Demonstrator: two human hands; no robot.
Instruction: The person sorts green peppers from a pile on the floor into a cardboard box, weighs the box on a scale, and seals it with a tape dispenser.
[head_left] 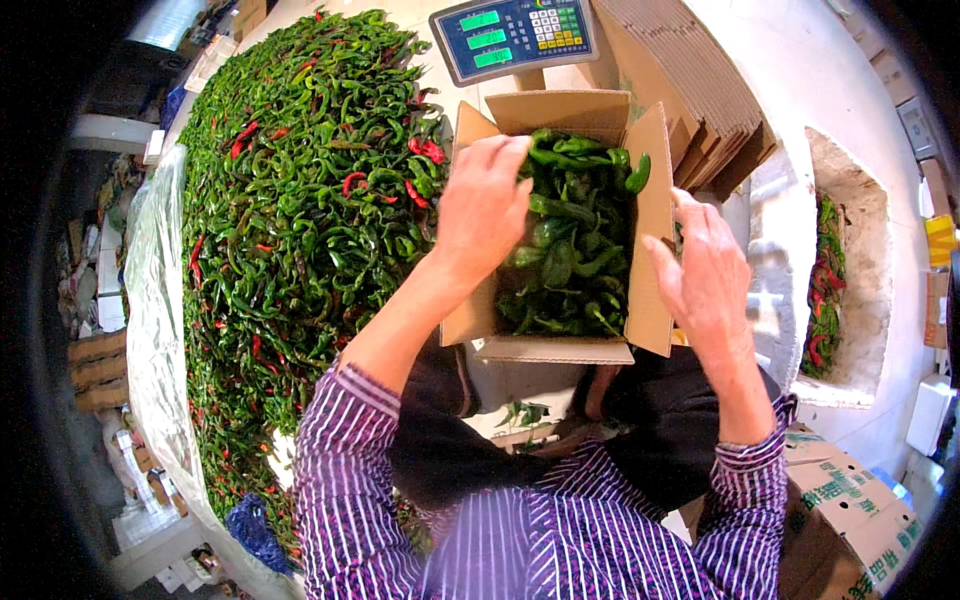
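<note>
An open cardboard box [560, 349] stands in front of me, holding many green peppers [575, 235]. Over its left side reaches my left hand [485, 205], fingers bent together and their tips beside the upper peppers. What they grip, if anything, is hidden. My right hand [708, 270] is closed on the right flap [652, 290], thumb on its inner face and fingers behind it. One green pepper [638, 174] lies against that flap, near its far end.
A large heap of green and red peppers [310, 200] fills the left side, edged by clear plastic sheeting [157, 330]. Beyond the box stands a digital scale [512, 38]. Flattened cartons [690, 80] lean at the far right, near a white foam box [865, 270] with peppers inside.
</note>
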